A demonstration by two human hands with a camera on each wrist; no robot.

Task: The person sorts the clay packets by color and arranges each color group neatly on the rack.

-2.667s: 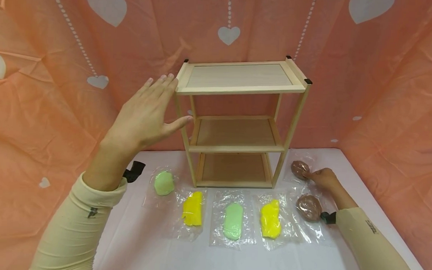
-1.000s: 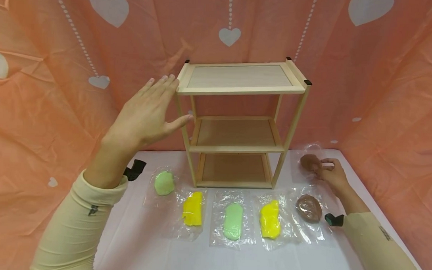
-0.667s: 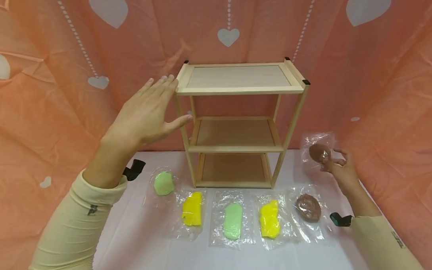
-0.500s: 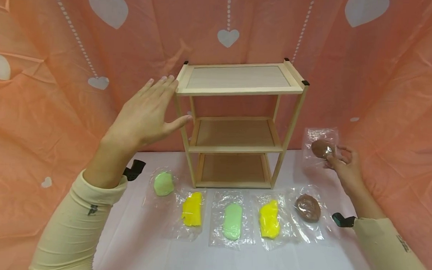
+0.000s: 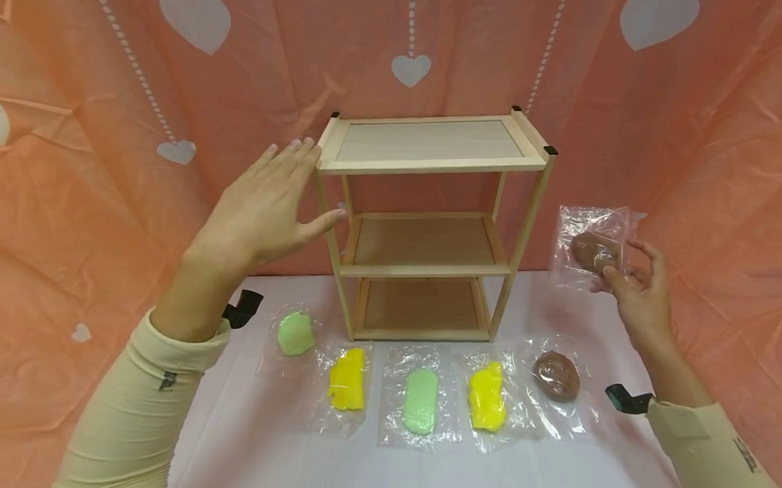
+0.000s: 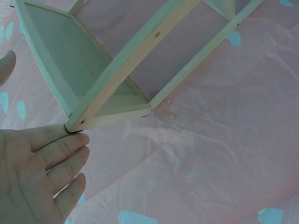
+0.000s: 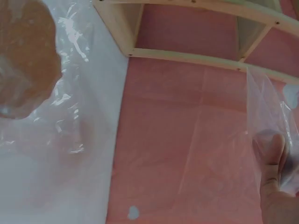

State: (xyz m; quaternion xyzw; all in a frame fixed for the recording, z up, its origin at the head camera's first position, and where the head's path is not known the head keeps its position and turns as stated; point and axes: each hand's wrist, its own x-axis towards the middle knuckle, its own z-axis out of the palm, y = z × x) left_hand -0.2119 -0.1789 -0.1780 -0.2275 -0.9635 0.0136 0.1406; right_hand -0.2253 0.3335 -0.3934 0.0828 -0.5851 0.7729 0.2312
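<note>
My right hand holds a clear plastic bag of brown clay by its right side, raised above the table at the right of a three-tier wooden shelf. The thumb lies over the near face of the bag, as the right wrist view also shows at its right edge. With fingers straight and thumb spread, my left hand rests its fingertips at the shelf's upper left corner. In the left wrist view the index finger touches the dark cap on that corner.
Along the table lie more bagged clay pieces: round green, yellow, oblong green, another yellow and a second brown. A pink curtain with white hearts hangs behind and at both sides.
My right hand has lifted the bag of brown clay off the table's back right, up and rightward, and the bag now faces the head camera. The left hand has stayed at the shelf corner.
</note>
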